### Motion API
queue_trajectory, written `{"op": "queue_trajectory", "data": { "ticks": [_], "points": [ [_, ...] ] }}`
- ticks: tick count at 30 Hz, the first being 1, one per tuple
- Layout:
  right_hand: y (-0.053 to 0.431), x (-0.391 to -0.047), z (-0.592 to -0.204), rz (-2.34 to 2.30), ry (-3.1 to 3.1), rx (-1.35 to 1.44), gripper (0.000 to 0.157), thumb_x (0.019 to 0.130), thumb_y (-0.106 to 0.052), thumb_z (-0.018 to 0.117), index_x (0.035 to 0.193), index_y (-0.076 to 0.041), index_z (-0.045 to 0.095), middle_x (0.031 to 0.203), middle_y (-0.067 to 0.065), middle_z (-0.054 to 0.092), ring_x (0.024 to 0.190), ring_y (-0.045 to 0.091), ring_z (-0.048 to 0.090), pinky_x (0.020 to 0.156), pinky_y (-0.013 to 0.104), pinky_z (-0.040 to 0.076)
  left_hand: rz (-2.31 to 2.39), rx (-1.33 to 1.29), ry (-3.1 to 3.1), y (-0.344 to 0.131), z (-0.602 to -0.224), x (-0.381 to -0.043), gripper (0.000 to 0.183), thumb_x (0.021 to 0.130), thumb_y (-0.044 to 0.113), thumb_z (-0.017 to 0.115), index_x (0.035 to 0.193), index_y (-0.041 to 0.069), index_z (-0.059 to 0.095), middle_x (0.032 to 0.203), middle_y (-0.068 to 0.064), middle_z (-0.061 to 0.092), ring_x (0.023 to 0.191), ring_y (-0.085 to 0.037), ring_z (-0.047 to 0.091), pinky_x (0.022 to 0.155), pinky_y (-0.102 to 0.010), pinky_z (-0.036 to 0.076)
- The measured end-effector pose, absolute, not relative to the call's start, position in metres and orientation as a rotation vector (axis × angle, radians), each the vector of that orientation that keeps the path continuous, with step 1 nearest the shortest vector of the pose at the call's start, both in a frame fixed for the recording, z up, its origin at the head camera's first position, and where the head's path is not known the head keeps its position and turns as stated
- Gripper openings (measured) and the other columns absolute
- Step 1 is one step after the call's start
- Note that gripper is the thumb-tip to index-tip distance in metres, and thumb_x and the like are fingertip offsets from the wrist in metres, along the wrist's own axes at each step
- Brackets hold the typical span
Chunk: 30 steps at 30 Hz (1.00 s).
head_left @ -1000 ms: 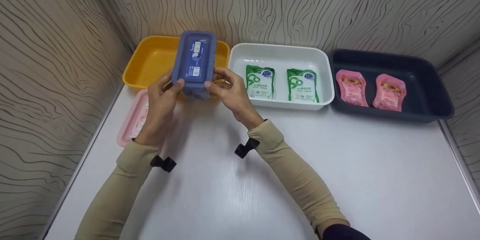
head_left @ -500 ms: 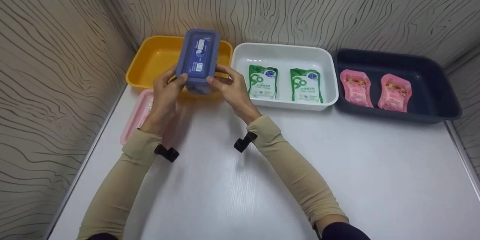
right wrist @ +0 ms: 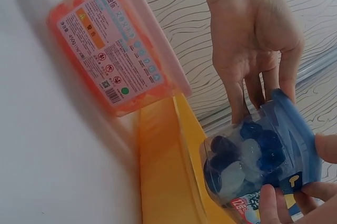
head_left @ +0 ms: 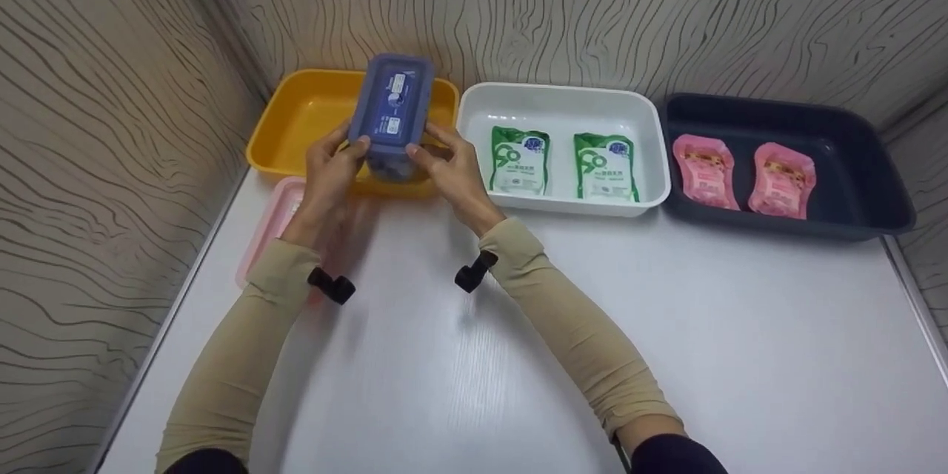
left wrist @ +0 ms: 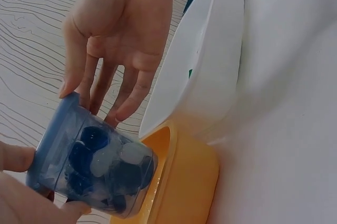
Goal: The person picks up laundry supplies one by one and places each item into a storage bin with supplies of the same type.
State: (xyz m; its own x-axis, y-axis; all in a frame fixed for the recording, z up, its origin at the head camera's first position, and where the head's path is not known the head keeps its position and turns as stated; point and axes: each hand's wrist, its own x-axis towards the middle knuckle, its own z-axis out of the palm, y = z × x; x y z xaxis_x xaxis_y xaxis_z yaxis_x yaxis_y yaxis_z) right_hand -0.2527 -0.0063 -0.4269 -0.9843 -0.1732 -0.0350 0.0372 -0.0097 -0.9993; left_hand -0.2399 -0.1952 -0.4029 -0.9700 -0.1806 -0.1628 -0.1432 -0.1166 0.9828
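Observation:
Both hands hold a clear plastic tub with a blue lid (head_left: 392, 100), tilted, over the front of the yellow basin (head_left: 259, 152). My left hand (head_left: 324, 174) grips its near left corner, thumb on the lid. The right hand (head_left: 458, 170) grips the near right corner, with the thumb on the lid edge. Blue and whitish rounded capsules (left wrist: 100, 161) show through the tub's clear wall in the left wrist view. Beside the left forearm stands a pink-lidded tub (right wrist: 110, 50) with orange-pink contents and a printed label, partly hidden by that arm in the head view.
Right of the yellow basin stands a white basin (head_left: 563, 204) with two green-and-white pouches (head_left: 518, 163). Further right, a dark blue basin (head_left: 859, 163) contains two pink packets (head_left: 781, 181). Wood-grain panels (head_left: 563, 7) rise behind the white table (head_left: 474, 385).
The blue-lidded tub has moved slightly up and right in the head view, with both hands still gripping it. Basins and packets appear shifted a little right from a small camera move.

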Motion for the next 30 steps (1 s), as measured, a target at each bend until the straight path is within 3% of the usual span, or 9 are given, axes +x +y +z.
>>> {"op": "queue_trajectory", "data": {
  "ticks": [9,20,27,30],
  "points": [
    [-0.009,-0.266,-0.436,-2.162,2.021,-0.064,0.056,0.102,-0.016,0.074,0.155,-0.013,0.057,0.159,0.007,0.054,0.142,0.026,0.058,0.117,0.034,0.051,-2.317,0.472,-2.105,-0.197,-0.409,-0.256,0.054,0.108,0.009,0.059,0.161,0.007,0.045,0.170,-0.007,0.043,0.147,-0.020,0.054,0.123,-0.031,0.043],
    [-0.003,-0.278,-0.442,-2.222,1.785,0.050,0.054,0.103,-0.006,0.069,0.155,-0.011,0.057,0.138,0.010,0.064,0.119,0.019,0.067,0.108,0.030,0.057,-2.364,0.541,-2.114,-0.194,-0.413,-0.271,0.057,0.108,0.005,0.058,0.163,0.005,0.041,0.170,-0.011,0.042,0.145,-0.021,0.055,0.123,-0.029,0.043],
    [-0.004,-0.281,-0.449,-2.247,1.720,0.091,0.056,0.103,-0.004,0.067,0.157,-0.009,0.054,0.136,0.009,0.068,0.118,0.020,0.069,0.102,0.028,0.060,-2.386,0.567,-2.116,-0.193,-0.424,-0.274,0.057,0.108,0.006,0.058,0.162,0.006,0.041,0.168,-0.009,0.046,0.135,-0.015,0.057,0.122,-0.027,0.043],
    [-0.006,-0.282,-0.452,-2.252,1.715,0.106,0.059,0.102,-0.002,0.067,0.158,-0.006,0.051,0.130,0.009,0.066,0.115,0.018,0.068,0.102,0.026,0.060,-2.445,0.542,-2.010,-0.192,-0.429,-0.275,0.057,0.107,0.001,0.057,0.162,0.001,0.039,0.167,-0.015,0.046,0.132,-0.017,0.058,0.121,-0.026,0.044]
  ]
}}
